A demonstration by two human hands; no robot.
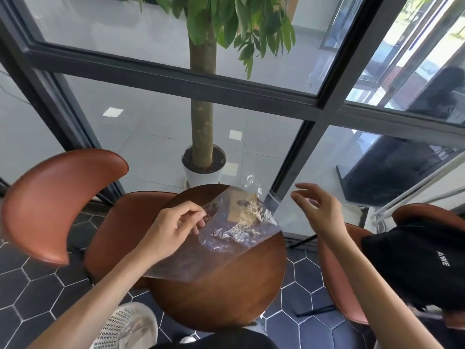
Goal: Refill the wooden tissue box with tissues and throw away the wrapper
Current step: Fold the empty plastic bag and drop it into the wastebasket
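Clear, crinkled wrapper (226, 235) spread flat and glossy above the round wooden table (226, 293), pinched at its near-left edge by left hand (176, 227). Wooden tissue box (242, 207) only dimly visible through the plastic at the table's far side, outline blurred, long axis hard to judge. Right hand (319, 210) open beside it, fingers spread, touching nothing.

I note the wrapper (226, 238) is thin clear plastic, crinkled and glossy. The round table (226, 293) shows dark wood with a smooth satin sheen. The tissue box (242, 207), seen through the film, looks pale wood. Chair seats (60, 197) appear smooth brown leather-like
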